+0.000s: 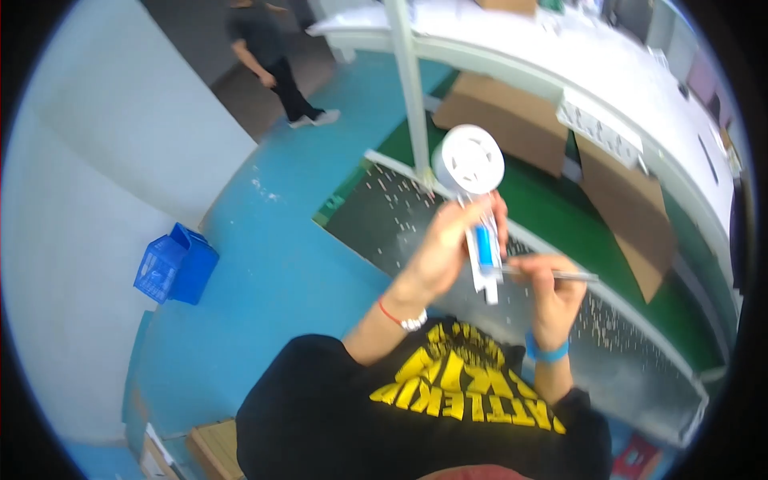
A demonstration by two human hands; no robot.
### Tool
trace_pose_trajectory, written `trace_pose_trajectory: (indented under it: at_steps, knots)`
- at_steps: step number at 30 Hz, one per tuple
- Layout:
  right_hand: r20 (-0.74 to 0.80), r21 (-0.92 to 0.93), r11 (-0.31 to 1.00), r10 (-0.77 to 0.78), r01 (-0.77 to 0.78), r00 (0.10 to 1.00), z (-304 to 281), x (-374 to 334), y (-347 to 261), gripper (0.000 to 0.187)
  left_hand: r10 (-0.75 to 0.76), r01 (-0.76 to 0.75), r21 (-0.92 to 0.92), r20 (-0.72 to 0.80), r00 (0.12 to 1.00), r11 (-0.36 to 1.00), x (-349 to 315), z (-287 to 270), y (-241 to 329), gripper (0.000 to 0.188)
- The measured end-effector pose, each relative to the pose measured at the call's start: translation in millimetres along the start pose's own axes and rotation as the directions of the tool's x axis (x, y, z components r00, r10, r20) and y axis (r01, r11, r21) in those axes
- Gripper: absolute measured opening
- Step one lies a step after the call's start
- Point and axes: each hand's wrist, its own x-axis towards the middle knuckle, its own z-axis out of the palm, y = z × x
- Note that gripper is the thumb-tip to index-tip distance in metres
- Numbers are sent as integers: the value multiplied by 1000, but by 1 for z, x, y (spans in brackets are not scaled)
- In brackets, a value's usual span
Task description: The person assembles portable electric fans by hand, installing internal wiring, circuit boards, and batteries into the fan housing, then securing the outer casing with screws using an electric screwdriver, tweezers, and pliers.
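Observation:
My left hand [448, 244] is closed round the handle of what looks like a white handheld fan [472, 162]. Its round, slotted head points up and away from me. The handle stands open along one side, and a blue cylinder, probably a battery [485, 244], shows inside it. In my right hand [550, 292] a thin metal tool [574, 277] is pinched between thumb and fingers. The tool lies nearly level, its inner end against or very near the handle's lower part just below the blue cylinder. Blur hides its exact kind and whether it touches.
Below my hands lies a grey board [392, 212] strewn with small pale bits. Brown cardboard sheets [512, 120] rest under a long white worktable [512, 40], with a power strip [598, 126] on its edge. Blue bins [180, 264] stand by the left wall; a person [272, 60] stands beyond.

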Motion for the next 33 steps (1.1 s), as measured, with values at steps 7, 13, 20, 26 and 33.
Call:
trace_pose_trajectory:
  at_steps: [7,13,20,26,33]
  knots:
    - [13,31,986,-162,162,987,7,16,2,24,125,-108,-252,55,991,962,18,5,25,23]
    - [70,-45,942,-328,332,942,-4,17,3,26,87,-66,-368,41,995,927,18,14,27,19]
    - [-45,245,965,-83,92,996,-7,10,20,33,186,-128,-279,193,963,952,21,0,12,57]
    - [-89,251,965,-53,74,995,2,5,17,31,165,-105,-308,175,971,946,17,0,21,62]
    - [-87,102,959,-256,264,963,-1,2,4,25,163,-125,-245,141,976,961,14,0,23,65]
